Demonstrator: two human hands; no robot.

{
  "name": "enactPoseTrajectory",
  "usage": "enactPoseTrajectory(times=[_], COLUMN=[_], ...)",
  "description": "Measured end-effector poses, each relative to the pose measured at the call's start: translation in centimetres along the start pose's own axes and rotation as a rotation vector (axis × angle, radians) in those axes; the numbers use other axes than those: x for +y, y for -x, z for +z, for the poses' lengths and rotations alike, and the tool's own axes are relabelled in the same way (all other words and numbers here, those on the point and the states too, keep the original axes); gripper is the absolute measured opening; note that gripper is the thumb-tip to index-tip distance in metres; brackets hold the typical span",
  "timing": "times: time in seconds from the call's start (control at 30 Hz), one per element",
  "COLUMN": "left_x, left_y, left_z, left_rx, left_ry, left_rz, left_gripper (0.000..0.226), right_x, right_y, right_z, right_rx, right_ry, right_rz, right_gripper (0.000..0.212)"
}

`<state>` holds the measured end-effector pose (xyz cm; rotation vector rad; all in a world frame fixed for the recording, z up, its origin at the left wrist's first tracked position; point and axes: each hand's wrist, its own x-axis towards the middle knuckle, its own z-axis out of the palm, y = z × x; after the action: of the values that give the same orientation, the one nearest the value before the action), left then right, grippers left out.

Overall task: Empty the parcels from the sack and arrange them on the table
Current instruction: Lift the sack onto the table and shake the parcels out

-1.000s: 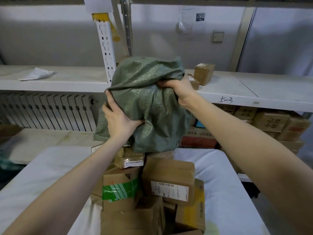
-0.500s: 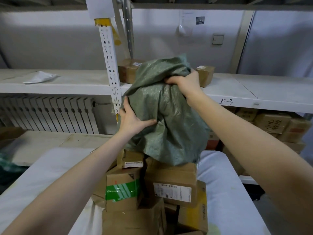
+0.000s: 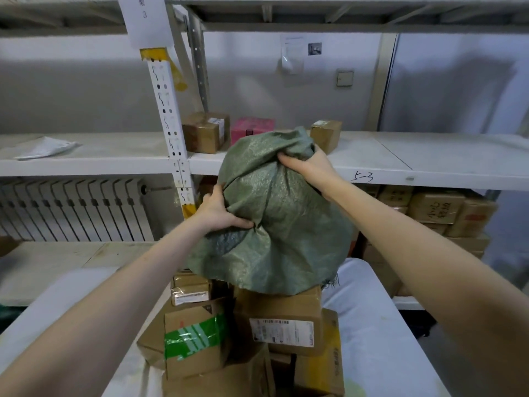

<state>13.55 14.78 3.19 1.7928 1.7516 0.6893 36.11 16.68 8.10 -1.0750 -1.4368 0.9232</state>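
The white-covered table (image 3: pixel 386 339) carries a heap of cardboard parcels (image 3: pixel 280 325). Over the heap I hold the green woven sack (image 3: pixel 286 224), its mouth hanging down onto the top box. My left hand (image 3: pixel 217 213) grips a fold at its side, and my right hand (image 3: pixel 309 164) clutches its bunched top.

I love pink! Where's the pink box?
In the head view, the pink box sits on the white shelf, behind the green sack, between a bigger cardboard box on its left and a smaller cardboard box on its right.
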Motion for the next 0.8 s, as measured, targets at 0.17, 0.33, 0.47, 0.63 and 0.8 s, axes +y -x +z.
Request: enactPoseTrajectory(times=[0.17,0.33,0.47,0.63,0.8], left_x=[2.0,2.8,2.8,2.8,4.6], left_y=[0.9,1.3,1.6,2.5,3.0], left_z=[-2.7,-3.7,-2.6,-2.1,-1.1], left_rx=[-0.263,-0.061,0.009,0.013,0.005], left_ry=[0.101,0.206,0.188,0.374,0.524], left_rz=[0.089,0.163,0.179,0.138,0.128], left_gripper=[0.135,0.131,0.146,0.126,0.053], right_x=[-1.0,-0.6,-1.7,-1.9,-1.0], right_y=[-0.1,0.5,1.4,1.9,1.6], right_z=[-0.9,0.1,1.4,1.3,-0.3], right_rx=[-0.141,-0.245,-0.307,-0.327,-0.391], right_ry=[0.289,0.409,0.308,0.061,-0.040], right_rz=[0.139,0.177,0.102,0.143,0.215], right_gripper=[0.072,0.078,0.027,0.030,0.061])
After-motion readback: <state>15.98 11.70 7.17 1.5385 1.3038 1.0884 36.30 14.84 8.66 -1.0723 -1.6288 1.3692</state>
